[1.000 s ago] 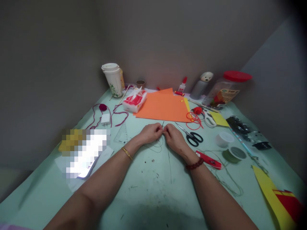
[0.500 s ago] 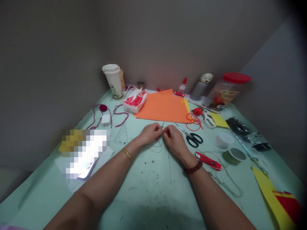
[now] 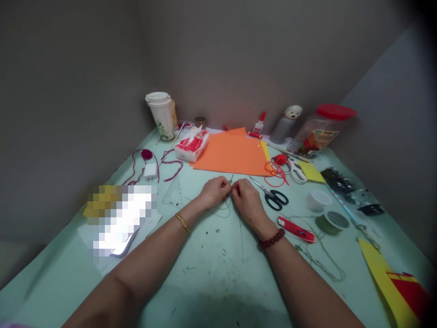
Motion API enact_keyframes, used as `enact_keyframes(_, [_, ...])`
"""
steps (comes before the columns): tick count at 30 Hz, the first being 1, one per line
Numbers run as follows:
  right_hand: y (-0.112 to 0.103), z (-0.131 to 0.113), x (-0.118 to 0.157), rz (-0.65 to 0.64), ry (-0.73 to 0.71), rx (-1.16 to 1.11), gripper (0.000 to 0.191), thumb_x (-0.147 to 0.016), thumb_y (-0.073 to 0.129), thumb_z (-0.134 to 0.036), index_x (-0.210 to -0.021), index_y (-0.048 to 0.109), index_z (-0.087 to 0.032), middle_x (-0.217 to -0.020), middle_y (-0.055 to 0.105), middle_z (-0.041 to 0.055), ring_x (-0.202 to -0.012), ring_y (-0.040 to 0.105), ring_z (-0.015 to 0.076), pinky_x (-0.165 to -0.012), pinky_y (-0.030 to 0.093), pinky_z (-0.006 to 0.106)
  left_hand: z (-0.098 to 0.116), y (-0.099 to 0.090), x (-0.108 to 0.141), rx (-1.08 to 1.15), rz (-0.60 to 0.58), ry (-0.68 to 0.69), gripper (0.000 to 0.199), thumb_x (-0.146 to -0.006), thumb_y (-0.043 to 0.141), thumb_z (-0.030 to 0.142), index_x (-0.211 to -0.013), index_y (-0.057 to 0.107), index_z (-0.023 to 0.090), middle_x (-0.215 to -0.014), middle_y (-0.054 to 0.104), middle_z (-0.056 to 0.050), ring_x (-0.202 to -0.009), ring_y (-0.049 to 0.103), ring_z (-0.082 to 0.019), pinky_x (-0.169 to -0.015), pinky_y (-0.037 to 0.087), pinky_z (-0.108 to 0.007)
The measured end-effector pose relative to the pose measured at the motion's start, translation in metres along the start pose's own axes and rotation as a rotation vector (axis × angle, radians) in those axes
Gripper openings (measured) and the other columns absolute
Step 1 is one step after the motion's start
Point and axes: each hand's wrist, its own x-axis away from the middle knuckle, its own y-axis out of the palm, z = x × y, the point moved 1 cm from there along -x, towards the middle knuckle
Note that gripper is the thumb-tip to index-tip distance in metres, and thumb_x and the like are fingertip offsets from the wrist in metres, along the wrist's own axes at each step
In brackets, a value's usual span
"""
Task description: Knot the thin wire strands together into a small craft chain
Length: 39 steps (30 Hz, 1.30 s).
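Note:
My left hand (image 3: pixel 216 190) and my right hand (image 3: pixel 245 197) meet at the middle of the table, fingertips almost touching. Both are closed in a pinch on a thin green cord (image 3: pixel 242 241). One strand trails toward me below the right hand, and a loop lies under the left. A short dark end sticks up between the fingertips; the exact spot they grip is hidden by the fingers. Black-handled scissors (image 3: pixel 273 198) lie just right of my right hand, with a red utility knife (image 3: pixel 296 229) nearer my wrist. A clear set square (image 3: pixel 173 193) is left of my left hand.
Orange paper (image 3: pixel 232 152) and a tissue pack (image 3: pixel 192 145) lie beyond my hands. At right are a spool of green cord (image 3: pixel 332 223), a white tub (image 3: pixel 318 200) and a red-lidded jar (image 3: pixel 319 130). A lit phone (image 3: pixel 126 221), partly blurred, and a lidded cup (image 3: pixel 161 116) are at left.
Almost nothing differs. Both hands keep their pinch at the same place, with only a very slight shift of the right hand and forearm to the left.

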Motion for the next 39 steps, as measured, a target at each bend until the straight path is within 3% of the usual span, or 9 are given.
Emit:
enact_keyframes(16, [0.003, -0.009, 0.002, 0.063, 0.065, 0.055, 0.012, -0.081, 0.039, -0.014, -0.076, 0.049, -0.019, -0.08, 0.054, 0.0064, -0.069, 0.049, 0.018, -0.06, 0.034, 0.028, -0.007, 0.014, -0.001, 0.27, 0.055, -0.1, 0.014, -0.074, 0.05, 0.028, -0.069, 0.054, 0.015, -0.056, 0.061, -0.001, -0.046, 0.049, -0.008, -0.046, 0.037, -0.018])
enact_keyframes(39, [0.002, -0.003, -0.002, 0.101, 0.079, -0.128, 0.011, -0.075, 0.043, -0.012, -0.068, 0.044, -0.02, -0.069, 0.052, 0.0017, -0.064, 0.046, 0.0155, -0.06, 0.033, 0.027, -0.003, 0.007, -0.002, 0.411, -0.033, -0.142, 0.007, -0.075, 0.048, 0.016, -0.069, 0.051, 0.013, -0.055, 0.058, 0.0, -0.043, 0.048, -0.006, -0.042, 0.037, -0.016])
